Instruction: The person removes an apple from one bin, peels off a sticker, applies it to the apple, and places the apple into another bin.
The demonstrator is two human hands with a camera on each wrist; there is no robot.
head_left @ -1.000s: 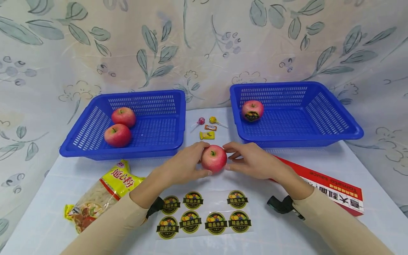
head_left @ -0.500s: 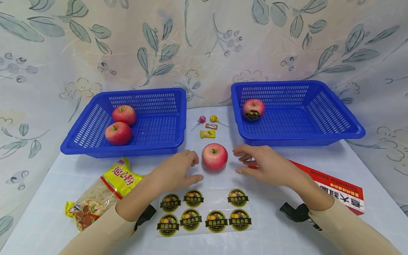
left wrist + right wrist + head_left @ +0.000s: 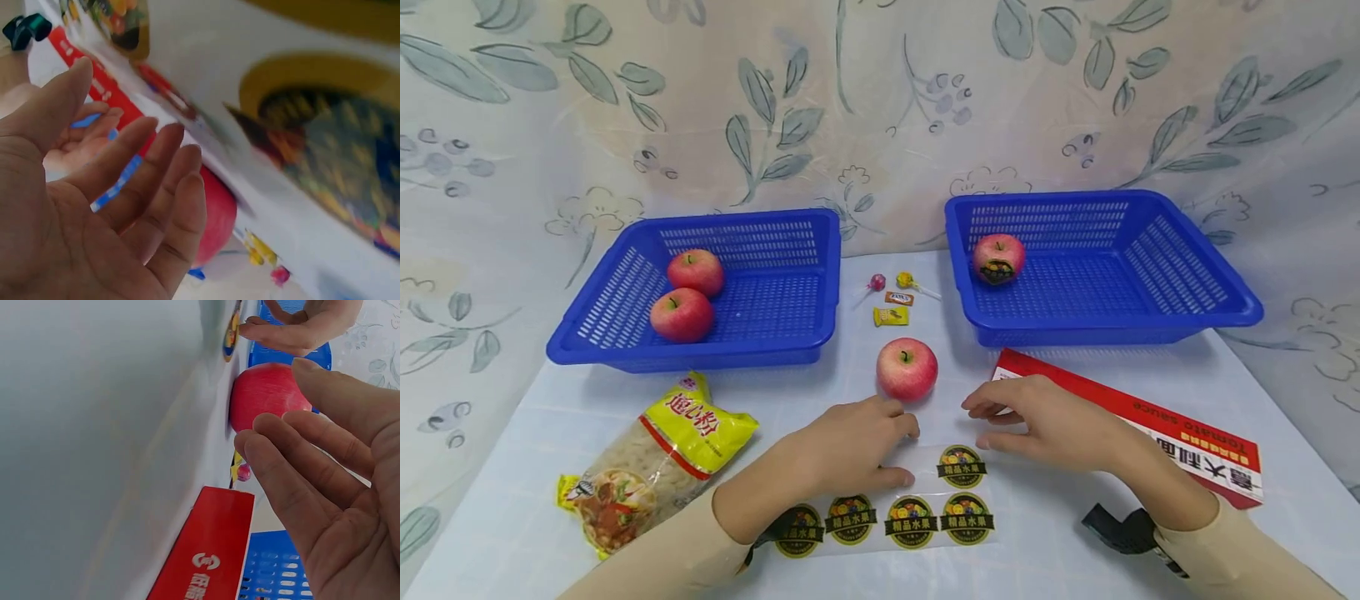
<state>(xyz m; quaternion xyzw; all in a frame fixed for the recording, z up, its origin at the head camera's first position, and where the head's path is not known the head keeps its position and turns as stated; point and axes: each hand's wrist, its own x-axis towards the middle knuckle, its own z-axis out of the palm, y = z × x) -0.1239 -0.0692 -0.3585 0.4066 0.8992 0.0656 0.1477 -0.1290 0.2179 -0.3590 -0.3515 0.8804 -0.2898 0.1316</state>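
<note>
While 2 hands [image 3: 856, 446] [image 3: 1048, 421] hover, floral fabric [image 3: 880, 125] backs the white table [image 3: 1033, 546].

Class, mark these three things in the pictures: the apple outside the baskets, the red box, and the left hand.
Apple [image 3: 907, 371]: head view, middle of its skin.
Red box [image 3: 1172, 425]: head view, its red printed side.
Left hand [image 3: 852, 446]: head view, back of the hand.

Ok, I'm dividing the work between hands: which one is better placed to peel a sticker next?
Probably the left hand: it holds nothing and reaches over the sticker sheet. The right hand, also empty, is mostly past the sheet's right edge.
</note>
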